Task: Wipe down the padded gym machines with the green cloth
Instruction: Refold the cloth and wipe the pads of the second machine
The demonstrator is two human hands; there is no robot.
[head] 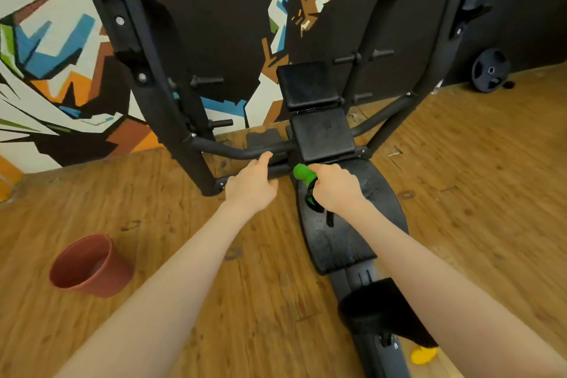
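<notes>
Right hand (333,189) grips bunched green cloth (302,175), its long axis pointing up-left, on black padded bench (343,224). Left hand (253,184) rests fingers loosely on black steel frame bar (227,152).

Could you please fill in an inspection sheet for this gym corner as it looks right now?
Surface: wooden floor, bare around the bench.
Job's things: green cloth bunched at the top of the long black bench pad; two smaller pads beyond.
Clutter: brown pot on its side; yellow object by the bench base.
Hands: right hand grips the cloth; left hand open by the frame bar.
Cables: nothing seen.
Surroundings: painted wall; weight plate leaning against it.
</notes>
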